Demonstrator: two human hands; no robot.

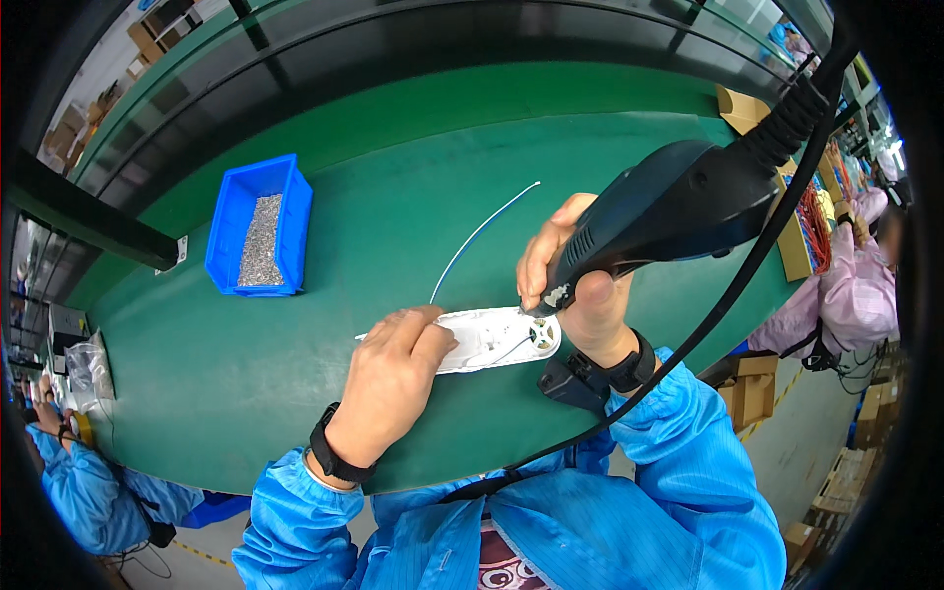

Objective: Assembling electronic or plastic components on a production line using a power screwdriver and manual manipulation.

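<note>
A white, elongated plastic housing (482, 339) lies on the green table in front of me, with a round slotted part at its right end. My left hand (388, 379) grips its left end, fingers curled over the edge. In my right hand (600, 320) is a black electric screwdriver (678, 202), tilted, its tip down at the housing's right end by the round part. The exact contact of the tip is hidden by its nose. A thin blue-and-white wire (475, 239) runs away from the housing across the table.
A blue bin (302, 221) of small metal screws (262, 241) stands at the far left. The screwdriver's black cable (723, 305) hangs over my right arm. Yellow cartons (795, 236) with red wires are at the right, near a person in pink (855, 285). Another person in blue (84, 497) sits left.
</note>
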